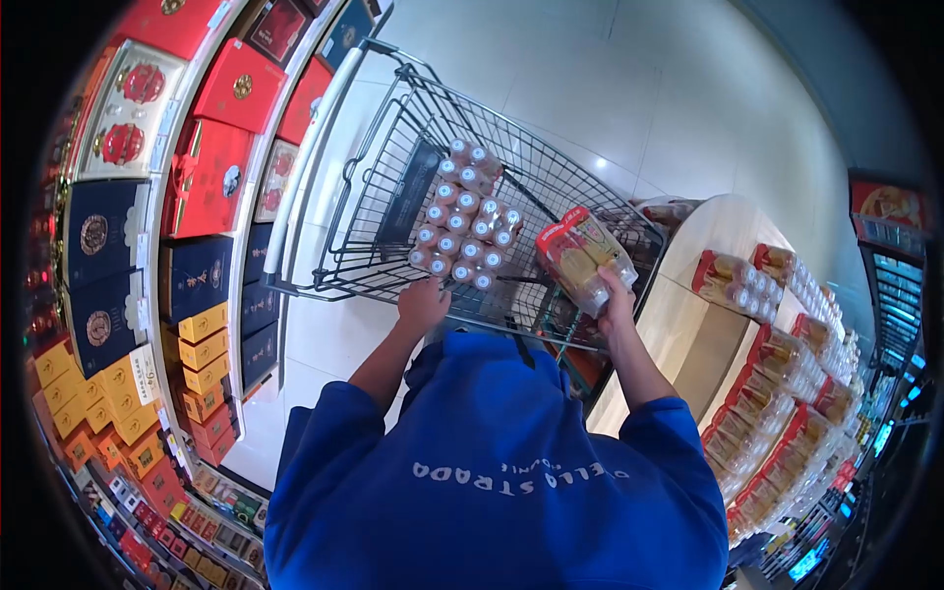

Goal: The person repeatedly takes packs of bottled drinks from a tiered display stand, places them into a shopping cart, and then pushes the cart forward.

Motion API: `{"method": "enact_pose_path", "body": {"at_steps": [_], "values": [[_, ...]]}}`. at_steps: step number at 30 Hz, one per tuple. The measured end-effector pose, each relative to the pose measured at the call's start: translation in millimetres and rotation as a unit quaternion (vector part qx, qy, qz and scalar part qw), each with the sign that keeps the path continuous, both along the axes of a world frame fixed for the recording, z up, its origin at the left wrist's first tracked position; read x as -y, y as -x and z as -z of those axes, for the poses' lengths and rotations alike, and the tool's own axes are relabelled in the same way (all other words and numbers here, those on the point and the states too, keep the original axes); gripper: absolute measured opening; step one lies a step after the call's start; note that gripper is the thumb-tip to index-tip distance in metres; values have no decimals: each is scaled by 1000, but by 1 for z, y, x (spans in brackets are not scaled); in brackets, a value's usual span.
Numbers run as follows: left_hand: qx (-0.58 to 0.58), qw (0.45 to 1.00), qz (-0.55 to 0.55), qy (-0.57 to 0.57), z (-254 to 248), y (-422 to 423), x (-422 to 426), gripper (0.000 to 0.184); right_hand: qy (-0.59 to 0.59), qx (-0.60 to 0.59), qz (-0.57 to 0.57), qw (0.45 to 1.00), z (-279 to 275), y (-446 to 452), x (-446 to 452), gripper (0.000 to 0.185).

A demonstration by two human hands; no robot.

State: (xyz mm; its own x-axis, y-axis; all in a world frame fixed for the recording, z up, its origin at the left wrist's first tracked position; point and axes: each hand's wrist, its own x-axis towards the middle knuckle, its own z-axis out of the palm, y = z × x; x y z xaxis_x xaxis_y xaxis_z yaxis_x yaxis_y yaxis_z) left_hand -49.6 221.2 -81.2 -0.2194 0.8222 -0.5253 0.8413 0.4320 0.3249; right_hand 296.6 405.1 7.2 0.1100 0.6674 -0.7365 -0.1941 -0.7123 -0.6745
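My right hand [617,291] grips the end of a clear plastic pack [582,258] with a red and yellow label, held over the far end of a wire shopping cart [447,103]. My left hand [424,304] is at the cart's near side rim, its fingers bent over toward the bottles; what they hold, if anything, is hidden. Several shrink-wrapped packs of small bottles [462,218] with white caps lie together in the cart, just beyond my left hand.
Shelves with red gift boxes [236,87], dark blue boxes [101,231] and yellow boxes [204,337] line the left side. At right stands a wooden display [700,285] bearing rows of similar red-labelled packs [777,393]. Pale floor [590,88] lies beyond the cart.
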Motion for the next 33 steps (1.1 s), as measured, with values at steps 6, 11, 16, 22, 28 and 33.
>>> {"method": "enact_pose_path", "body": {"at_steps": [6, 11, 16, 22, 28, 33], "values": [[-4, 998, -22, 54, -16, -7, -10, 44, -9, 310, 17, 951, 94, 74, -75, 114], [7, 998, -33, 52, -12, -4, -8, 42, 51, 476, -80, 874, 132, 122, -112, 127], [28, 998, -49, -20, -7, -4, -6, 35, 89, 510, -143, 844, 142, 150, -140, 126], [52, 996, -71, -6, -12, -2, -12, 33, 138, 575, -226, 774, 163, 182, -145, 126], [46, 997, -55, -18, -12, -5, -10, 30, 77, 508, -287, 808, 204, 156, -136, 132], [29, 999, -37, -14, -11, -8, -10, 29, -18, 398, -302, 866, 203, 120, -121, 121]]}}
